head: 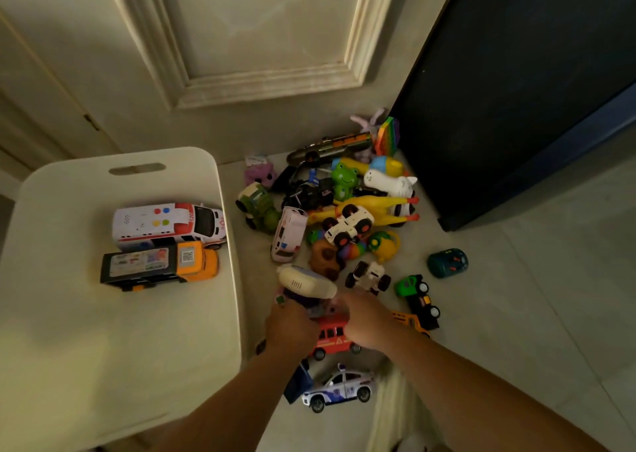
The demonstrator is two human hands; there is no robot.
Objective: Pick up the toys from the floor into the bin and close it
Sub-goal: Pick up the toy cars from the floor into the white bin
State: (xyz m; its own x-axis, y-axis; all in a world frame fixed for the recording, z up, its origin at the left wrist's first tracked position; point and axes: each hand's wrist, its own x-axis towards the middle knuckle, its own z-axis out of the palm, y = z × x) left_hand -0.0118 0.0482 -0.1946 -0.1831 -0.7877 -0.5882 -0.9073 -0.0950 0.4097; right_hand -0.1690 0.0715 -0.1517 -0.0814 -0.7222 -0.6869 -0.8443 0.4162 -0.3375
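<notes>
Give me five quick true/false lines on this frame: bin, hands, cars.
1. Two toy vehicles lie in the white bin. True: an ambulance and an orange truck.
2. The bin is closed. False: it is open.
3. Both hands are at the near end of the toy pile. True: left hand, right hand.
4. The police car is in the bin. False: it is on the floor.
5. The green frog is in a hand. False: it sits in the pile.

You look down on a pale tiled floor [537, 314] in dim light. Ahead stands a cream panelled door [241, 38]; to your right, a dark cabinet [516, 90].
</notes>
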